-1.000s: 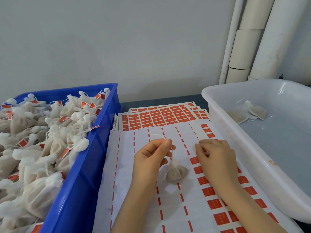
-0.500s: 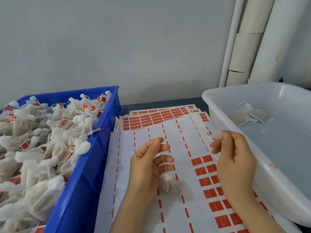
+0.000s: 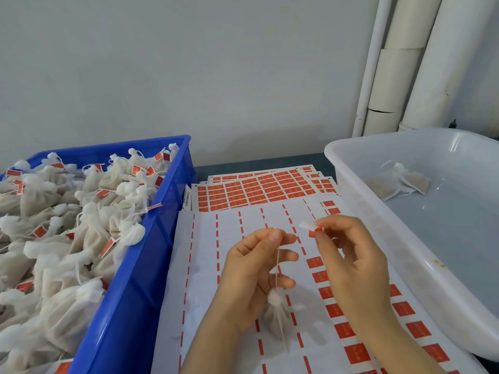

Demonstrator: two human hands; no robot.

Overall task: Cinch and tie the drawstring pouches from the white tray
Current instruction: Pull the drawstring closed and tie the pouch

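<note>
Left hand pinches string, pouch hanging | right hand pinches label | advice: hold string taut, fold label squarely round it, edges matched.

Small packing workshop, blue crate heaped with tagged pouches, label sheets
</note>
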